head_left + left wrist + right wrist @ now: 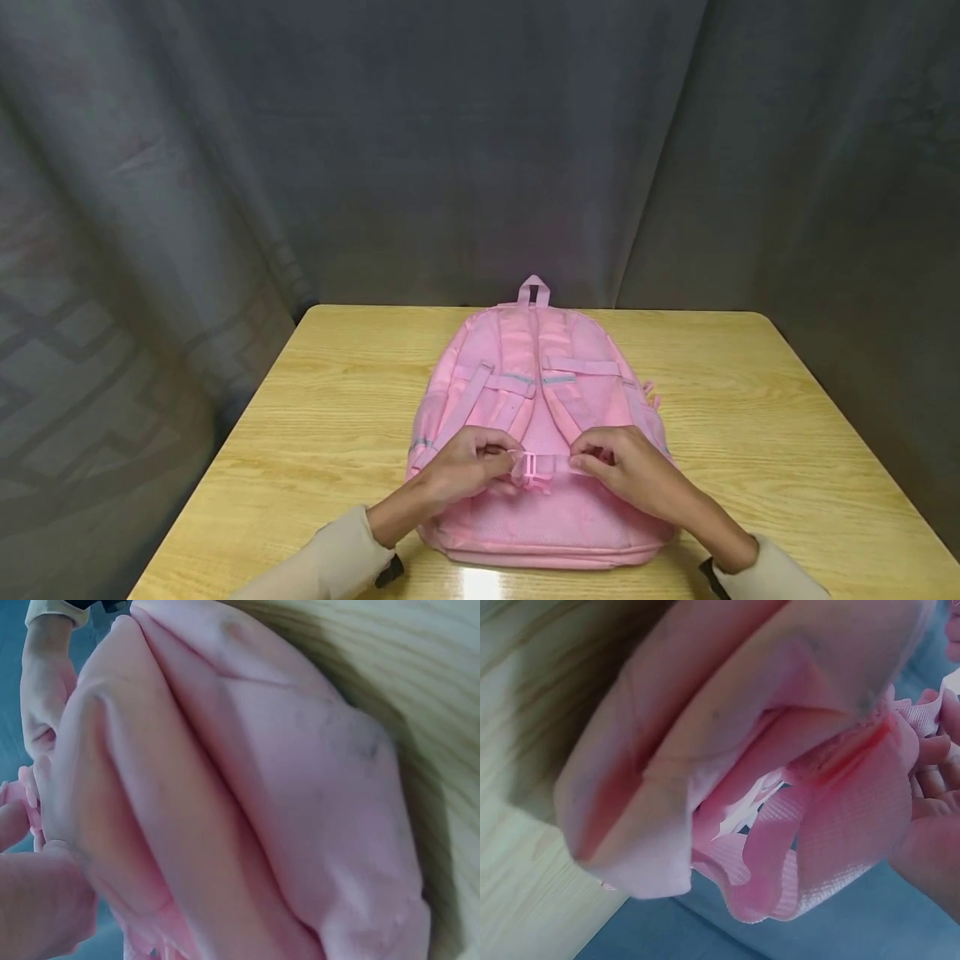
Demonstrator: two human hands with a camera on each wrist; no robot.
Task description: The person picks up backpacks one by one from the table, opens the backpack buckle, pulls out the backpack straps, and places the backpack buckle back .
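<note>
Backpack (536, 433), pink, lies strap-side up near the middle of the wooden table (750, 400), top handle (533, 292) pointing away from the person; this orientation exposes both shoulder straps and the strap clip to the hands. Left hand (465, 462) pinches the left strap end with curled fingers; right hand (626, 458) pinches the right strap end likewise; the pink buckle (531, 468) sits between them, apparently so each half can be steadied. Both wrist views show only close pink fabric and webbing, so whether the buckle is joined cannot be told. Grey curtain (450, 150) hangs behind the table.
</note>
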